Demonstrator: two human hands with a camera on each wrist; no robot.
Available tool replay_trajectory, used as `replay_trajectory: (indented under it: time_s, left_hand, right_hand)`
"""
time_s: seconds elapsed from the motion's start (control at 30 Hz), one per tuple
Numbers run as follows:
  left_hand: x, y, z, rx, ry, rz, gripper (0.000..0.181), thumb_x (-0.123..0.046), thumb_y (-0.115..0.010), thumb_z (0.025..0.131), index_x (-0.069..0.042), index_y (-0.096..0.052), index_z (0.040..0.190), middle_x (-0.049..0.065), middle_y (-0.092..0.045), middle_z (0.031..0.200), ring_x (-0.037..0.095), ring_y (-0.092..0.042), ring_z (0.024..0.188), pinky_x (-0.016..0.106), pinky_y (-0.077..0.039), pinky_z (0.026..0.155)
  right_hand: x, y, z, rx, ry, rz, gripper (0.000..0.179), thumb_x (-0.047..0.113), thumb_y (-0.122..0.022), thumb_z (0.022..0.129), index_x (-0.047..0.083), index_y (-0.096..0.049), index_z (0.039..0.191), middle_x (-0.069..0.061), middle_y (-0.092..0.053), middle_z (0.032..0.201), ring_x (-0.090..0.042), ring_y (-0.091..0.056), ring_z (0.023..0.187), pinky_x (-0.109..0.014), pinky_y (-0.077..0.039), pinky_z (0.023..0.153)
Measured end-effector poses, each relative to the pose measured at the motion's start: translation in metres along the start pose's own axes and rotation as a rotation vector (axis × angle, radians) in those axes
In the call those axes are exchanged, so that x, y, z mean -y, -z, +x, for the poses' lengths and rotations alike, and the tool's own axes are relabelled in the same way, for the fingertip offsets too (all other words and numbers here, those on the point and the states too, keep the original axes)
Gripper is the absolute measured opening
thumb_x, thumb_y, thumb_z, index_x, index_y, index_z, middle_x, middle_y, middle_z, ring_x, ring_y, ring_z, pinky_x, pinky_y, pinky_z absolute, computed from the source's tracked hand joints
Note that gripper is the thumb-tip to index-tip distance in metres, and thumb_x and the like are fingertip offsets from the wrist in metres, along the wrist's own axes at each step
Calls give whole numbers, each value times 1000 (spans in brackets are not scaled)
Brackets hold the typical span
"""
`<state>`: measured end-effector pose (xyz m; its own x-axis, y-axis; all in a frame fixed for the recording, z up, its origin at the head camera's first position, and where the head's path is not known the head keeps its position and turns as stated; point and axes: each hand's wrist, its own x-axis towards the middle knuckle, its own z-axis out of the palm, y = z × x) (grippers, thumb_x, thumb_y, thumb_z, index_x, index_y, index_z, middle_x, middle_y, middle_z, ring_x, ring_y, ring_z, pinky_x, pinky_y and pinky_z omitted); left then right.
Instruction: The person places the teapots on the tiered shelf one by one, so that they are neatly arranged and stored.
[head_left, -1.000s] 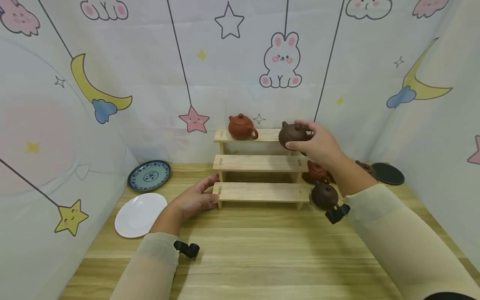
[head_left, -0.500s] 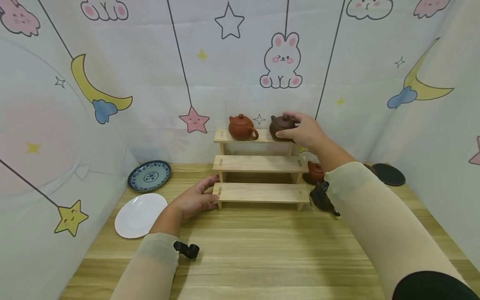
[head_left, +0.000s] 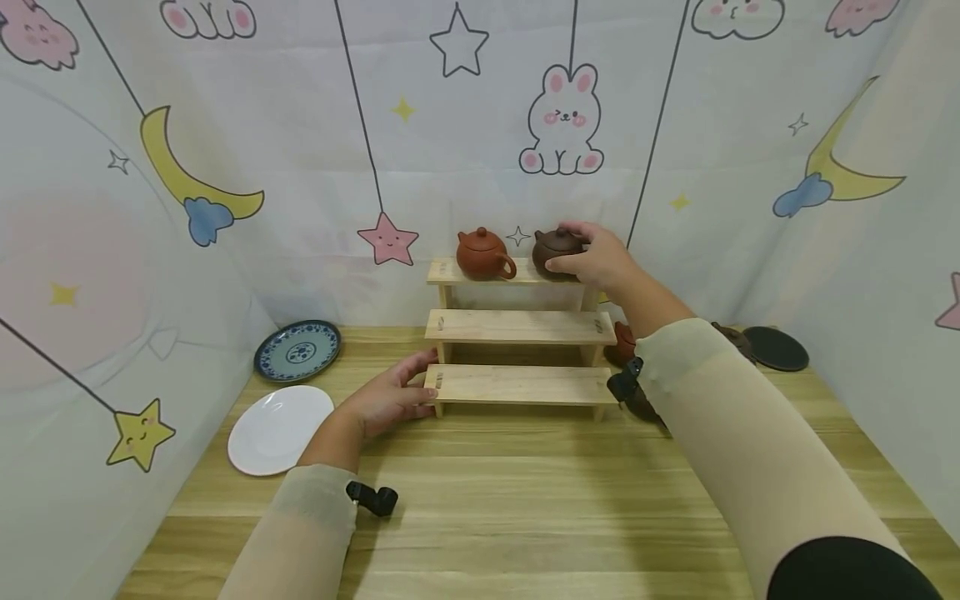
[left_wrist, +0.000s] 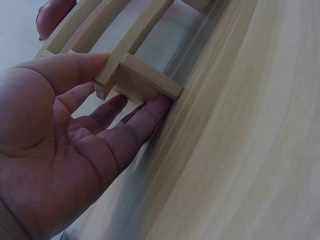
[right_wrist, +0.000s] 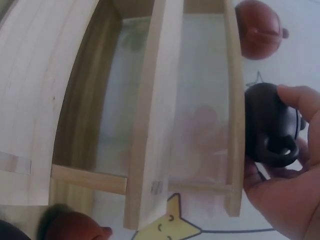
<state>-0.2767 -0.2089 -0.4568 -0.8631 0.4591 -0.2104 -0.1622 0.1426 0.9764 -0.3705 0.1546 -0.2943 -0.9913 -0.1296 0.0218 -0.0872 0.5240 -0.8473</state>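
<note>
On the top step of a three-step wooden stand (head_left: 525, 383), my right hand (head_left: 602, 265) holds a dark brown teapot (head_left: 553, 252) with its thumb in front and fingers over the lid. The right wrist view shows this teapot's looped handle (right_wrist: 281, 155) facing the palm, its base against the top board. A reddish-brown teapot (head_left: 482, 255) sits to its left on the same step. At the left end of the lowest step, my left hand (head_left: 390, 400) holds the stand. In the left wrist view, its thumb (left_wrist: 75, 70) is against the board's end and its fingers reach the leg.
A blue patterned plate (head_left: 298, 352) and a white plate (head_left: 279, 430) lie at the left. Right of the stand are a red teapot (head_left: 621, 346) and a dark teapot (head_left: 643, 410), partly hidden by my forearm. Farther right are another dark teapot (head_left: 733, 338) and a black disc (head_left: 777, 348).
My right hand has carried the dark brown teapot leftward from the top step's right end onto that step, nearer the reddish-brown teapot. My left hand stays at the stand.
</note>
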Motion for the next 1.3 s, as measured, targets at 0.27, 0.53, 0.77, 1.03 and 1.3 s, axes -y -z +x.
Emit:
replay_trajectory:
  time_s: [0.27,0.53,0.77,1.03,1.3]
  left_hand:
    - [0,-1,2,8,-6,4,82,-5,-63,105,-20,-20,173,11,-21,178,43,-40,156,48,-57,112]
    - [2,-1,4,9,-8,-1,82,-4,-63,105,-21,-21,173,11,-21,178,42,-42,155,48,-57,112]
    - [0,-2,4,-2,0,-6,82,-3,-64,105,-21,-22,173,10,-21,178,42,-41,155,49,-56,113]
    - [2,-1,3,6,-3,-8,82,-4,-64,105,-20,-20,173,11,-19,178,41,-42,154,48,-57,112]
    - [2,0,2,7,-5,-4,83,-5,-64,105,-20,-18,173,10,-18,179,42,-41,155,49,-56,113]
  right_hand:
    - [-4,6,-12,-13,11,-5,78,28,-81,96,24,-44,165,-12,-41,170,-35,-41,153,-53,-43,124]
    - [-17,21,-46,-38,39,-45,77,38,-78,98,25,-43,164,-3,-40,172,-33,-41,157,-61,-45,122]
    - [-41,31,-90,-27,57,-28,79,47,-75,99,24,-40,166,-8,-39,172,-34,-38,159,-63,-47,119]
    - [-77,27,-127,-46,-1,47,76,43,-75,101,23,-41,165,-14,-43,169,-38,-41,157,-63,-48,119]
    - [-105,24,-149,-52,-3,3,77,51,-73,100,24,-42,165,-13,-48,164,-37,-51,144,-32,-56,101]
